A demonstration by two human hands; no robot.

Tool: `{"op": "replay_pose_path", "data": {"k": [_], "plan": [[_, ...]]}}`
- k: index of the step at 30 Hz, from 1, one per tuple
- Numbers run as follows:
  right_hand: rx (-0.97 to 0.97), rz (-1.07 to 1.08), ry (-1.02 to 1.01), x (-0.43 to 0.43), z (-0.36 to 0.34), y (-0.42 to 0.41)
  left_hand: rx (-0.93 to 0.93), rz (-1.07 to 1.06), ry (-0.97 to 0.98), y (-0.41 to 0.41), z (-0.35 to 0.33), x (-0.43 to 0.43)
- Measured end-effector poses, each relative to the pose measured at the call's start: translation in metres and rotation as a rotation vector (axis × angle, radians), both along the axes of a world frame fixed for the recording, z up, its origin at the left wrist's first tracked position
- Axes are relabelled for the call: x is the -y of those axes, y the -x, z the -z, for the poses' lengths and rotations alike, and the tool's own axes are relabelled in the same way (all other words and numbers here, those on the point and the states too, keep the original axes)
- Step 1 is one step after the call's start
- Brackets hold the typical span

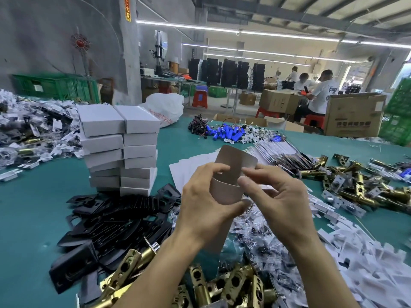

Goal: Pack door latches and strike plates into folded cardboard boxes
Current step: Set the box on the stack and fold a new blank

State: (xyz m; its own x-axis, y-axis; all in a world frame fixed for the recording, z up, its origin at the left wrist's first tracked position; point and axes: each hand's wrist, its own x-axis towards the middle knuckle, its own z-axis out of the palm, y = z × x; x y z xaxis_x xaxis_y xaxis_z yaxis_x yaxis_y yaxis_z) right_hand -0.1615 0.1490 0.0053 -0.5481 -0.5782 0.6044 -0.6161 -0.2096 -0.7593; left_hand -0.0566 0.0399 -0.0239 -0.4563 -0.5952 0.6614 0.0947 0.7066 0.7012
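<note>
cardboard blank [235,160] held over the worktop [33,218]
it is pinched by left hand [204,207] and right hand [275,196]; carton [353,116] print is unreadable.

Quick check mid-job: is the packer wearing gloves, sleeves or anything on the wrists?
No. The left hand and right hand show no gloves or rings. The left forearm and right forearm show no watch, band or sleeve down to the frame edge.

Matt, smooth cardboard blank [235,157]; matt black metal strike plates [115,221]; shiny brass-toned metal latches [224,283]; table cover [29,207] perhaps felt.
</note>
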Motion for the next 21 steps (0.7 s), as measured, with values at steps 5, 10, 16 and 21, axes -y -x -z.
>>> {"op": "replay_pose_path", "data": {"k": [5, 10, 16, 21], "plan": [[0.015, -0.115, -0.232, 0.006, 0.009, 0.001, -0.009, 0.012, -0.052, 0.003, 0.008, 0.001], [-0.046, -0.139, -0.275, 0.002, 0.005, 0.001, -0.029, -0.010, -0.049, 0.004, 0.016, 0.001], [0.083, -0.171, 0.047, 0.001, -0.003, -0.006, -0.048, 0.018, 0.036, 0.004, 0.016, 0.001], [0.115, -0.184, 0.008, 0.003, -0.006, -0.013, -0.010, 0.000, 0.032, 0.004, 0.018, 0.002]]}}
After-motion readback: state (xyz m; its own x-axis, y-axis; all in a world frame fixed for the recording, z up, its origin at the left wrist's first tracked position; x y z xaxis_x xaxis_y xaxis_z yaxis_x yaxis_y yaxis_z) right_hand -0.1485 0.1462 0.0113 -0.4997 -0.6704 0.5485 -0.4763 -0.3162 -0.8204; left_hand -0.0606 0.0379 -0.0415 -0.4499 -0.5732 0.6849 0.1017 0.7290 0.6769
